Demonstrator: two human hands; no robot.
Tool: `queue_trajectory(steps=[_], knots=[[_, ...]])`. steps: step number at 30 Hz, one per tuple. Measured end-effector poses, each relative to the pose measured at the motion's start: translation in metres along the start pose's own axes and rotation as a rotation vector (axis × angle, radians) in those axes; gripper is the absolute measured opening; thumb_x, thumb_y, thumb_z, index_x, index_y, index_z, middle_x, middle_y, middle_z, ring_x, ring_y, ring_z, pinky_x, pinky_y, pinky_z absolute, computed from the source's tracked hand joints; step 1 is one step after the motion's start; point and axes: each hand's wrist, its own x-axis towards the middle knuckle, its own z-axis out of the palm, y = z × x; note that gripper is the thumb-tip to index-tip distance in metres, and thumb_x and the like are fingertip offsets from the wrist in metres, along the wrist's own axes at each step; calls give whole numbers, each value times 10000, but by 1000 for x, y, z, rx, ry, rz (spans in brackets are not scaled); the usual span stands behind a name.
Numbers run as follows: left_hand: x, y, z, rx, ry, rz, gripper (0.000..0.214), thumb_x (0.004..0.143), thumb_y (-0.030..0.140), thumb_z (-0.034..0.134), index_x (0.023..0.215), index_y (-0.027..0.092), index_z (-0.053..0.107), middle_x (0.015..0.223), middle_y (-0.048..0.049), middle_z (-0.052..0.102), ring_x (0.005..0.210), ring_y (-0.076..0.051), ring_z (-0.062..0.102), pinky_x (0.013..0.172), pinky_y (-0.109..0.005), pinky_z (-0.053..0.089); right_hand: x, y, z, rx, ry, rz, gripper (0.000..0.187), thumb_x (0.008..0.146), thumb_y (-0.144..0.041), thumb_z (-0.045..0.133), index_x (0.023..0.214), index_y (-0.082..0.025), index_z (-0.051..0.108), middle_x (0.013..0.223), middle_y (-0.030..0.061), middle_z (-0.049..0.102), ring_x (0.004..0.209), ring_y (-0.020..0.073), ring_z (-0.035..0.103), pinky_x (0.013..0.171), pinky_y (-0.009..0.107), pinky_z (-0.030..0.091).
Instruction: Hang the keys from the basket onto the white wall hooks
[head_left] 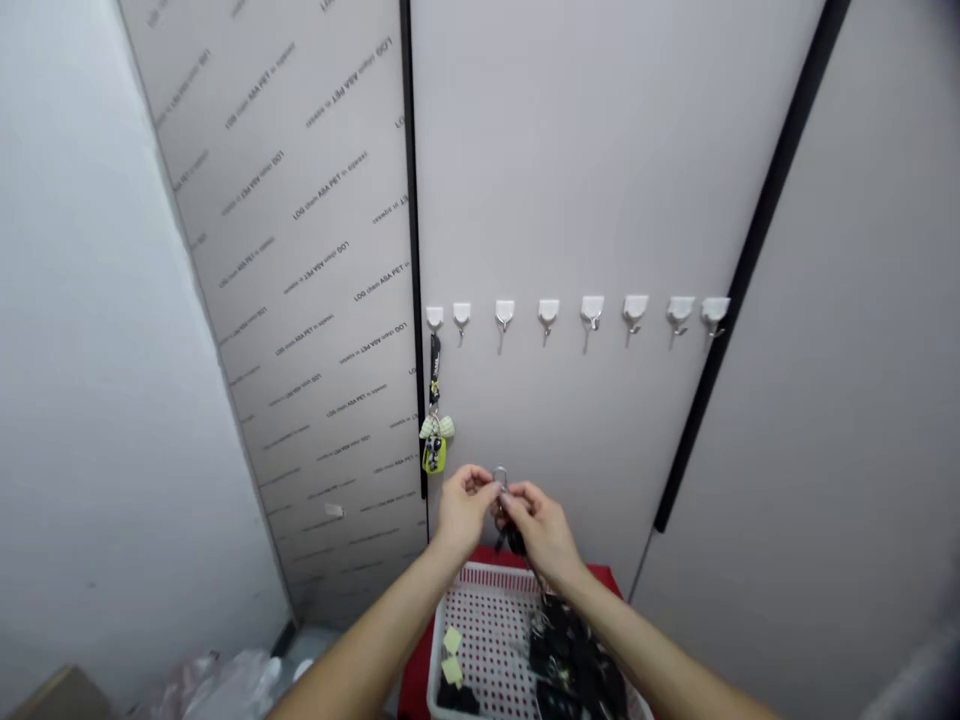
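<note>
My left hand (pixel 465 512) and my right hand (pixel 546 528) meet above the basket, both with fingers pinched on a keychain. Its metal ring (pixel 500 474) sticks up between my fingertips, and a dark part (pixel 514 541) dangles below them. Under my hands stands a white perforated basket (pixel 489 574). Black keychains (pixel 566 640) are heaped on its right side, and pale yellow pieces (pixel 452 640) lie at its left. On the wall ahead, a keychain with a yellow-green pendant (pixel 435 455) hangs by its black strap from the leftmost white hook (pixel 435 318).
Several more white hooks (pixel 549 312) run in a row to the right along the grey panel. Black strips (pixel 720 290) edge the panel on both sides. Red cloth (pixel 416 685) lies under the basket. A plastic bag (pixel 232 685) and a cardboard box (pixel 64 697) sit at lower left.
</note>
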Motion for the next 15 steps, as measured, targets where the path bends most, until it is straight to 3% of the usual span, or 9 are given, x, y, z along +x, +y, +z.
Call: queue_trajectory(steps=[2,8,11,15], knots=[[17,21,0,12,34,97,50,541,99,472,579,131,465,515,40,474,478,-50,437,495,-174,367,27,-22,5,5,56,-66,190,643,-327,431,650,-138,453,487,-26,479,447,71,430,450,193,346],[74,76,-5,157,93,364,237,605,108,415,807,135,536,848,-49,558,756,-114,499,703,-238,382,109,-78,26,21,143,-250,170,601,-307,449,633,-142,475,504,-23,495,464,77,448,486,204,375],[99,91,-7,228,123,383,291,613,102,409,878,124,525,912,-68,547,805,-131,494,748,-262,364,138,-88,35,-35,199,-272,165,604,-298,435,633,-142,479,534,-10,519,483,84,466,489,204,385],[117,94,-9,353,141,394,308,611,85,400,889,113,528,891,-74,558,819,-143,490,773,-283,346,160,-84,39,-134,265,-247,184,616,-295,408,648,-140,499,568,4,546,535,96,488,508,205,387]])
